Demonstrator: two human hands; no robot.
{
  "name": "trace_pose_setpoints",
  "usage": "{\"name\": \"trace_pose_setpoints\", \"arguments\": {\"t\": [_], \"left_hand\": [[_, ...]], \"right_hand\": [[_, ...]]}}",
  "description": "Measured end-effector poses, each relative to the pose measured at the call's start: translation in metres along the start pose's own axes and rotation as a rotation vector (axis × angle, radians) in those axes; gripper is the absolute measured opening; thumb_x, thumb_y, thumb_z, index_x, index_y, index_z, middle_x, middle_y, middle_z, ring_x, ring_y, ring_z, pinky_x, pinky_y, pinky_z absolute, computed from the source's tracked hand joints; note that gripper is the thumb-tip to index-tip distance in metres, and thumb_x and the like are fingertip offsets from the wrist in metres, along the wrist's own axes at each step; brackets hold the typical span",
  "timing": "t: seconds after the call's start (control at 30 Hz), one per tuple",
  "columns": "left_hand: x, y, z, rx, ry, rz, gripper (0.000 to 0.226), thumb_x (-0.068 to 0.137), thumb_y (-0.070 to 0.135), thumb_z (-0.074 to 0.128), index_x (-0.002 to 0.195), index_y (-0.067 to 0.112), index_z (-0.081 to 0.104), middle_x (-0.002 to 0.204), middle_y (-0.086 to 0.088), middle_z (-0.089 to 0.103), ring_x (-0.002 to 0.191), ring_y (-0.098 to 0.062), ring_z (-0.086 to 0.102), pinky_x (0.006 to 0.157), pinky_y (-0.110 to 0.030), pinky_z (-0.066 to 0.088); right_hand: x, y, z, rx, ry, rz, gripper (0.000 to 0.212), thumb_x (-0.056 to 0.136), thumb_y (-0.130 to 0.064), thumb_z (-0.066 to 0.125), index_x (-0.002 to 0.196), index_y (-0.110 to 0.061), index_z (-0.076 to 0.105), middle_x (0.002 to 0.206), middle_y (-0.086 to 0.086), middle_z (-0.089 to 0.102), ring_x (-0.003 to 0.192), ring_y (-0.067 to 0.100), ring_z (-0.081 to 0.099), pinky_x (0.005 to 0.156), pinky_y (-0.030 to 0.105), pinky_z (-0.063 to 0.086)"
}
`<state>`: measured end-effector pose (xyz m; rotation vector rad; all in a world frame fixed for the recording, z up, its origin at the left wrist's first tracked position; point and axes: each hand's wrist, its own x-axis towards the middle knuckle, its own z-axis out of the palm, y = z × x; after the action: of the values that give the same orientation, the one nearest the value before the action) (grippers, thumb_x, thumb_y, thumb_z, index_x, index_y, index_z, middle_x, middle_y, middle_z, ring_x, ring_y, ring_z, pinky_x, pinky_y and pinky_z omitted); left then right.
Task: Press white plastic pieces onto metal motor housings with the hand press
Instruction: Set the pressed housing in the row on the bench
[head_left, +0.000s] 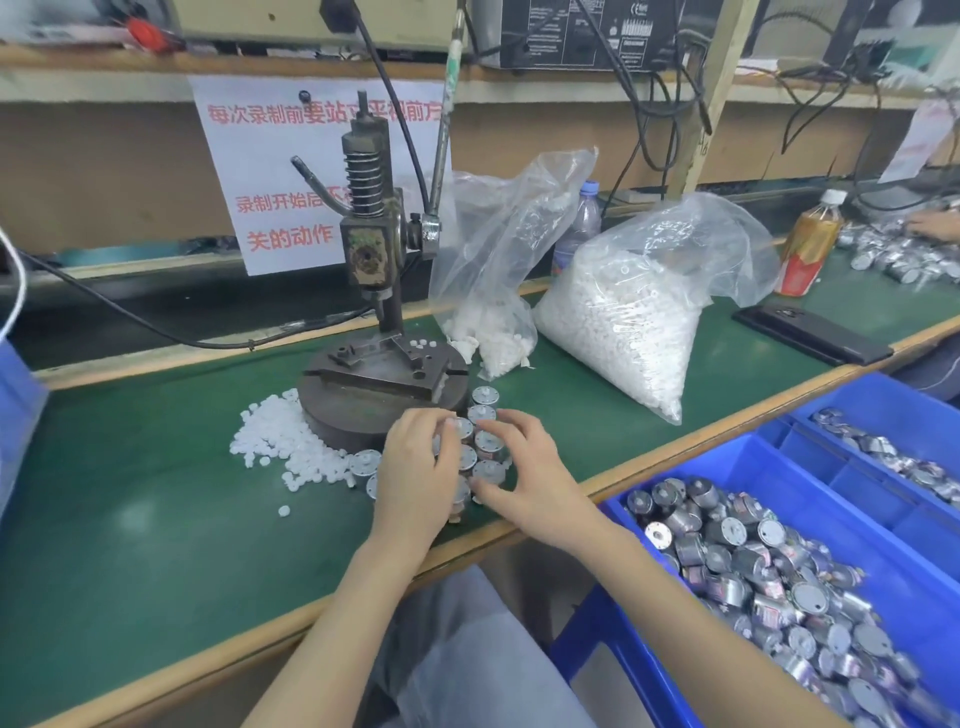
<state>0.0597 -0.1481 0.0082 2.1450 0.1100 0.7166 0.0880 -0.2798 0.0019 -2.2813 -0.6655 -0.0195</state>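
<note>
Motor housings (488, 441) stand upright in a tight group on the green bench mat (130, 493), just in front of the round base of the hand press (371, 249), and both hands are on them. The left hand (415, 467) lies palm down over the left part of the group, fingers bent, tips on a housing close to the base. From here I cannot tell whether it actually grips one. The right hand (524, 467) cups the right side, its fingers half curled round the far housings and its thumb against the nearest one. A small white piece shows on top of at least 1 housing under the fingertips.

2 more housings stand just left of the left hand, beside the loose white plastic pieces (280, 441) heaped against the left of the base. A few white pieces lie on the press plate as well. The ram sits clear of the plate, and the long lever (447, 130) stands nearly upright.

Behind and to the right are 2 clear bags, a slack one (488, 312) and a full one (623, 322) of white pieces, with a water bottle (582, 223) behind them. At the person's right, a blue bin (737, 470) holds a heap of housings.
</note>
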Motion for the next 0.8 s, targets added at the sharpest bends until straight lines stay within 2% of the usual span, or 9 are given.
{"name": "trace_pose_setpoints", "arguments": {"t": [0.17,0.3,0.4,0.47,0.53,0.6,0.73,0.8], "left_hand": [[0.004,-0.001,0.002,-0.038,0.014,-0.018,0.019,0.095,0.008,0.043,0.095,0.003,0.062,0.091,0.003,0.054,0.092,-0.019,0.052,0.08,-0.024,0.037],[0.004,-0.002,0.005,-0.112,0.098,-0.025,0.021,0.094,0.002,0.042,0.087,0.001,0.062,0.085,0.002,0.056,0.085,-0.016,0.053,0.076,-0.019,0.038],[0.002,-0.005,0.004,-0.18,0.156,-0.052,0.023,0.094,0.002,0.042,0.081,0.008,0.061,0.08,0.008,0.056,0.081,-0.009,0.053,0.072,-0.009,0.037],[0.002,-0.007,0.004,-0.238,0.178,-0.094,0.025,0.094,0.004,0.041,0.078,0.01,0.059,0.08,0.006,0.057,0.08,-0.012,0.054,0.072,-0.012,0.039],[0.003,-0.009,0.004,-0.282,0.187,-0.123,0.025,0.093,0.01,0.04,0.076,0.009,0.058,0.08,0.002,0.059,0.079,-0.018,0.056,0.074,-0.025,0.043],[0.002,-0.009,0.004,-0.293,0.188,-0.12,0.027,0.089,0.018,0.037,0.075,0.01,0.058,0.079,0.001,0.06,0.078,-0.019,0.057,0.073,-0.031,0.045],[0.001,-0.01,0.005,-0.276,0.174,-0.102,0.028,0.086,0.024,0.035,0.074,0.013,0.057,0.079,0.004,0.059,0.077,-0.017,0.057,0.072,-0.031,0.046],[0.001,-0.011,0.005,-0.258,0.161,-0.094,0.027,0.086,0.024,0.035,0.073,0.016,0.057,0.079,0.004,0.06,0.076,-0.016,0.058,0.071,-0.03,0.046]], "right_hand": [[0.016,-0.006,0.016,-0.04,-0.101,0.029,0.076,0.076,-0.028,0.068,0.143,-0.023,0.031,0.15,0.009,0.02,0.141,0.022,0.012,0.112,0.029,0.013],[0.019,-0.003,0.023,-0.152,-0.107,0.001,0.069,0.073,-0.038,0.067,0.137,-0.028,0.041,0.146,0.004,0.025,0.133,0.027,0.02,0.107,0.028,0.017],[0.016,0.001,0.025,-0.158,-0.079,-0.036,0.069,0.072,-0.049,0.065,0.135,-0.03,0.043,0.142,-0.003,0.029,0.127,0.026,0.026,0.103,0.029,0.023],[0.015,0.004,0.023,-0.166,-0.077,-0.07,0.072,0.07,-0.054,0.067,0.134,-0.028,0.045,0.139,-0.005,0.031,0.124,0.024,0.027,0.102,0.028,0.025],[0.013,0.006,0.019,-0.16,-0.111,-0.112,0.075,0.067,-0.057,0.07,0.132,-0.027,0.046,0.134,-0.007,0.032,0.121,0.02,0.027,0.101,0.026,0.027],[0.012,0.005,0.018,-0.161,-0.13,-0.14,0.073,0.065,-0.056,0.073,0.127,-0.026,0.048,0.126,-0.008,0.036,0.116,0.017,0.029,0.1,0.025,0.029],[0.012,-0.001,0.022,-0.227,-0.053,-0.236,0.064,0.066,-0.052,0.075,0.113,-0.015,0.053,0.108,-0.004,0.048,0.096,0.007,0.028,0.092,0.022,0.03],[0.012,-0.004,0.022,-0.237,0.0,-0.271,0.057,0.066,-0.051,0.074,0.103,-0.011,0.055,0.097,-0.004,0.053,0.089,0.006,0.031,0.09,0.025,0.033]]}}
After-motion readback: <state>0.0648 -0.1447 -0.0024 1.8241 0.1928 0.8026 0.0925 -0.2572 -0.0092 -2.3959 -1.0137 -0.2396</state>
